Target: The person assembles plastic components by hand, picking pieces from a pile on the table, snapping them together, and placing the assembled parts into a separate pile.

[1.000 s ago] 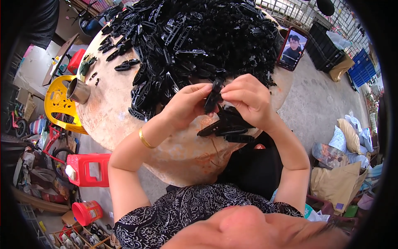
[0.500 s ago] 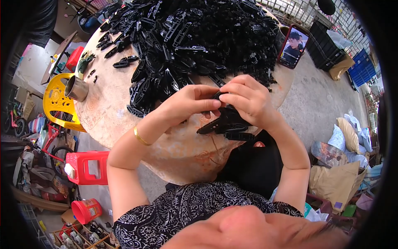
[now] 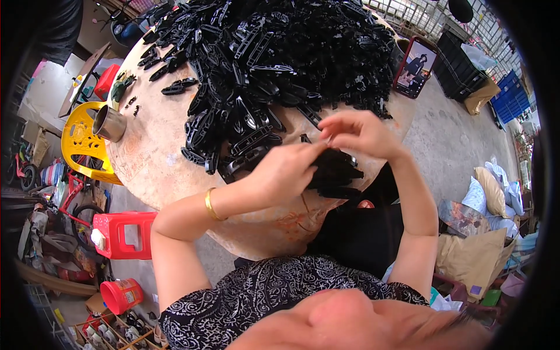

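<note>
In the head view, a large heap of black, clip-like pieces (image 3: 303, 52) covers the far part of a pale round table (image 3: 151, 151). Just off the heap's near edge, toward the person, the left hand (image 3: 286, 169) and the right hand (image 3: 363, 137) meet at their fingertips. The left fingers are bunched and slightly blurred; the right thumb and forefinger curve in to meet them. Whether anything small is pinched between them cannot be told.

Beneath the hands, on the heap's near side and to its right, lies a smaller cluster of black pieces (image 3: 344, 172), partly hidden. One loose black piece (image 3: 178, 87) lies just left of the heap, a metal cup (image 3: 109, 123) stands farther left, and a phone (image 3: 415, 67) is propped at the heap's right.

The pieces look like glossy moulded plastic: probably light and stiff, somewhat slippery, with thin open bars that might snap if bent hard. Being long and narrow, each would likely suit a thumb-and-finger grip across its middle, on the thicker sides rather than the thin bars. Those in the heap overlap closely and could snag, so the outlying ones should lift most cleanly.
</note>
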The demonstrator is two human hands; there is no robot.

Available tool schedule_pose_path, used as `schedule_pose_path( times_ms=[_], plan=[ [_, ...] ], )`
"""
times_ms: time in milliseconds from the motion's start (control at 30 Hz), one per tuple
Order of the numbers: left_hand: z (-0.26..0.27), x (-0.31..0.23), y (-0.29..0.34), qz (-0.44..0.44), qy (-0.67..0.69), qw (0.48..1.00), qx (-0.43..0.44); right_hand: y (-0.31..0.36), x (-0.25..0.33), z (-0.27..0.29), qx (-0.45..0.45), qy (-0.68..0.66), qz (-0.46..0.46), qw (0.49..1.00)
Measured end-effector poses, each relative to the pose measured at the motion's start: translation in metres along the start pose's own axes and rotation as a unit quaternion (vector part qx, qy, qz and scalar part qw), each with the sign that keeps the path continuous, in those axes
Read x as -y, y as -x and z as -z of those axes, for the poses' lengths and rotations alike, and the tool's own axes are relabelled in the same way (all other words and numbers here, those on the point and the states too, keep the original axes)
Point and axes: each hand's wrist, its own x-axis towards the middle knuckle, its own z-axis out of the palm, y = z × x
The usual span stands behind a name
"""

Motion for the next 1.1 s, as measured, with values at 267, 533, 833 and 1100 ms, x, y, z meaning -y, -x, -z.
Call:
schedule_pose_path(
  times_ms=[267,533,833,1100],
  plan=[
    [0.004,0.023,-0.034,-0.120,-0.125,0.982,-0.070,-0.036,-0.042,0.016,-0.195,0.542,0.210,0.790],
    [-0.003,0.042,-0.042,-0.072,-0.337,0.937,0.047,-0.036,-0.039,-0.001,-0.183,0.594,0.163,0.766],
    [0.011,0.031,-0.036,0.138,0.177,0.964,-0.140,-0.014,-0.010,-0.011,-0.310,0.403,0.261,0.820],
    [-0.001,0.032,-0.019,0.221,0.631,0.740,-0.067,-0.004,0.009,-0.032,-0.299,0.373,0.289,0.830]
  ],
)
